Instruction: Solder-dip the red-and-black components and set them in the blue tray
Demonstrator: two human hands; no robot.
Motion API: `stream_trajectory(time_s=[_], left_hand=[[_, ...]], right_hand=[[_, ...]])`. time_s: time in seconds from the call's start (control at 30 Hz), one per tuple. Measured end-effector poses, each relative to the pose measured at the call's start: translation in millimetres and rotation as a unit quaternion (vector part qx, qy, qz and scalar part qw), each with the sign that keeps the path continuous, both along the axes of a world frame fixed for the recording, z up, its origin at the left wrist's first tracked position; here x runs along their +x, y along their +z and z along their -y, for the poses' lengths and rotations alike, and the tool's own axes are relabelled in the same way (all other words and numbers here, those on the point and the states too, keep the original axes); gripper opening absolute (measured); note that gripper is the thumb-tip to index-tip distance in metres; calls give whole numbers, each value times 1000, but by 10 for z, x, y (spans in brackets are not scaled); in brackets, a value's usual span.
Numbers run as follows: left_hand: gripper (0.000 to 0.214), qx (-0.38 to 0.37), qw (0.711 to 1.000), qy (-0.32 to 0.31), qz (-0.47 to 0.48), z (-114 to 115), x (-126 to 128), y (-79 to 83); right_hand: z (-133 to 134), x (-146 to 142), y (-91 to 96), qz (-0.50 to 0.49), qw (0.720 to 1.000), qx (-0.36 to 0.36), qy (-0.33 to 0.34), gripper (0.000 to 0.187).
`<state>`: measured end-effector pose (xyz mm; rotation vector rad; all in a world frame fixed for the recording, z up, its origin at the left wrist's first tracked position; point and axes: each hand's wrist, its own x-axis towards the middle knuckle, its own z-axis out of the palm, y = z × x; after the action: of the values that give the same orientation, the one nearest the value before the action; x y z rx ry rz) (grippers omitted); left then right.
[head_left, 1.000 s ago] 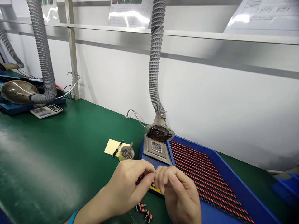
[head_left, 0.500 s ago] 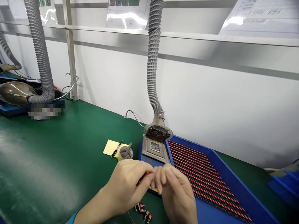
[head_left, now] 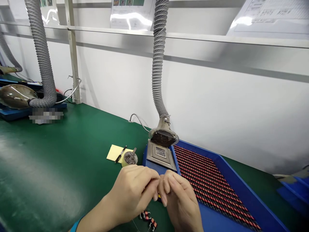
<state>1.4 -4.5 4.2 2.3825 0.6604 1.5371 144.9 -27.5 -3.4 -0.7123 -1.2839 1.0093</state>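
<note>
A green work mat [head_left: 48, 167] spans the lower left of the frame, and a blue tray [head_left: 231, 180] fills the lower right, its floor packed with rows of red-and-black wound components [head_left: 212, 183]. A ribbed grey extraction hose [head_left: 158, 64] descends at upper centre to a round fan intake [head_left: 163, 138] above a metal plate [head_left: 160, 154]. Left of that plate lie a yellow note pad [head_left: 116, 153], a pen [head_left: 120, 154] and a small cup of dark scraps [head_left: 129, 158]. The left hand [head_left: 131, 193] and right hand [head_left: 180, 203] meet at lower centre, both closed narrowly with fingertips together. Any held item is hidden by the fingers, so it cannot be identified. 2 loose components [head_left: 146, 216] rest on the mat just below the hands — judged light and stiff-bodied, best taken by the body. Their fine leads are hard to make out.
</note>
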Motion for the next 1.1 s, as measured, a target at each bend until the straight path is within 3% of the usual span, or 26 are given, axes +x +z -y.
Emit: stream_trajectory(time_s=[0.13,0.23,0.33,0.43,0.6,0.7,0.8,0.87,0.9,1.0,1.1], left_hand=[[14,-184,980,-69,35,26,-44,42],[15,-259,959,-106,47,37,-62,63],[13,-287,948,-128,52,35,-63,68],[13,-290,946,-136,42,25,-63,70],[17,-296,947,-119,40,5,-84,75],[8,-330,930,-135,91,-12,-87,39],[27,-375,890,-200,163,-27,-65,-17],[36,-392,870,-224,199,-32,-42,-44],[38,-396,867,-222,206,-33,-29,-50],[46,-408,869,-194,200,-40,-1,-41],[37,-418,867,-159,220,-71,-1,-11]], right_hand=[[-3,42,16,76,990,89,-77,8],[0,28,14,98,980,145,-95,15],[5,-18,11,94,974,173,-113,15],[22,-33,4,93,976,140,-138,12],[42,58,-26,1,963,111,-245,12],[22,61,-39,26,980,75,-180,14],[-19,-35,-49,-35,996,10,-79,17],[-43,-132,-68,-91,994,-54,-32,9],[-53,-181,-84,-118,989,-84,-12,8],[-81,-301,-153,-186,972,-142,22,28],[-112,-347,-213,-207,968,-144,3,24]])
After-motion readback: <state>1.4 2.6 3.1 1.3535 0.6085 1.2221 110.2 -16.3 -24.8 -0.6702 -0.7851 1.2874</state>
